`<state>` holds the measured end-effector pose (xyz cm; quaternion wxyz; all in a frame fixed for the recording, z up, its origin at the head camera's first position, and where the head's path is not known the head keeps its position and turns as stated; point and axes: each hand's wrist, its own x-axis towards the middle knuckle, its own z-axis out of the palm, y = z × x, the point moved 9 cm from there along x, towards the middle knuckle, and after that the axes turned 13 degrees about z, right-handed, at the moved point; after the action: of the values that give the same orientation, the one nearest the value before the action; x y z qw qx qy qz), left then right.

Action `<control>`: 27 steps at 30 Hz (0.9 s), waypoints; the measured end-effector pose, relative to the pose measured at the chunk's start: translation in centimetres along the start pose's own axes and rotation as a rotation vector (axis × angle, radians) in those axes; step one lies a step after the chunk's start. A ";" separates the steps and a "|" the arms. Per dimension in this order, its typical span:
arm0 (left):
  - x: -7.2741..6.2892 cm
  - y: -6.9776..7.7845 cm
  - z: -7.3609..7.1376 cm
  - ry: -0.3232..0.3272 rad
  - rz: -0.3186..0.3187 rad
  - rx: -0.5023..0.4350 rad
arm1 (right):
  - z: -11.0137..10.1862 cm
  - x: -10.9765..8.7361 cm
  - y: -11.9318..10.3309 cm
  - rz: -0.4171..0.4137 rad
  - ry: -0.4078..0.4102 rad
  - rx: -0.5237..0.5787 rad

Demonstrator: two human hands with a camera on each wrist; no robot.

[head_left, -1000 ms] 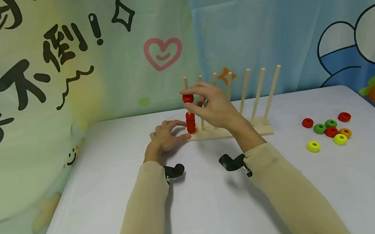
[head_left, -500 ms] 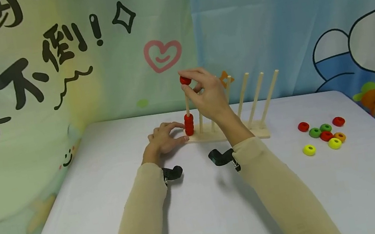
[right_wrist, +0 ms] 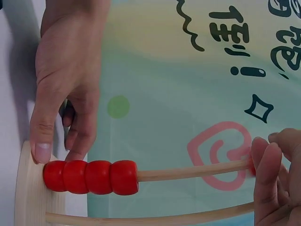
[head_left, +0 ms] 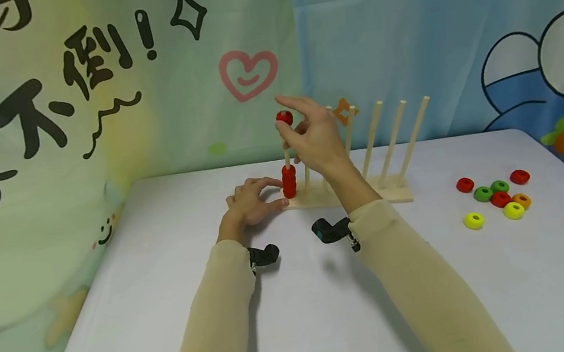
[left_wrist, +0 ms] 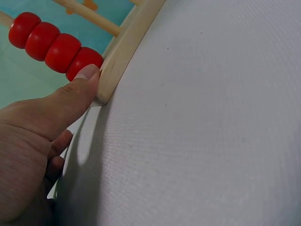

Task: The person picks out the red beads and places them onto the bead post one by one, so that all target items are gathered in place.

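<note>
At the back of the table stands a wooden peg rack (head_left: 396,193) with several upright pegs. Several red beads (head_left: 289,182) are stacked at the foot of its leftmost peg. My left hand (head_left: 253,203) grips that end of the rack, its thumb (left_wrist: 87,77) on the base beside the lowest bead. Up at the tip of the same peg, my right hand (head_left: 317,140) holds another red bead (head_left: 284,118), thumb against it and index finger stretched out above. In the right wrist view the fingers (right_wrist: 268,172) mostly hide this bead.
Loose beads lie on the table to the right: red ones (head_left: 465,185), green ones (head_left: 483,194), yellow ones (head_left: 473,221) and an orange one (head_left: 522,200). A printed cloth backdrop (head_left: 374,22) hangs behind the table's back edge.
My right hand has risen along the leftmost peg with the red bead, up to the tip. The index finger has since lifted off the bead. My left hand keeps its place on the rack.
</note>
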<state>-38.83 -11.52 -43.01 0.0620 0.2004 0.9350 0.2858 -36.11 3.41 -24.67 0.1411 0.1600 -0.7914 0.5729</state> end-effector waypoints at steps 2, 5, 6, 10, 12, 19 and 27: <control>0.1 0.1 0.1 -0.004 0.002 0.004 | -0.1 -0.1 0.1 -0.002 -0.008 -0.001; 0.2 0.1 0.3 -0.005 -0.001 0.005 | -0.1 -0.4 0.1 -0.017 -0.019 0.003; 0.2 0.1 0.3 -0.005 -0.003 0.006 | -0.1 -0.5 0.0 -0.021 -0.022 0.003; 0.2 0.1 0.4 -0.011 -0.005 0.008 | -0.4 -1.3 -1.1 -0.043 -0.032 0.005; 0.3 0.2 0.4 -0.016 -0.002 0.006 | -0.6 -1.9 -2.2 -0.064 -0.039 0.015; 0.4 0.5 0.0 -0.008 0.006 0.014 | -1.7 -3.1 -4.5 -0.115 -0.075 0.070; 0.2 0.2 0.0 -0.012 -0.001 0.020 | -2.9 -3.7 -4.0 -0.176 -0.034 0.149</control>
<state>-38.91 -11.31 -42.95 0.0657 0.2021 0.9375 0.2754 -30.99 5.38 -21.85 0.1651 0.2488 -0.7316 0.6128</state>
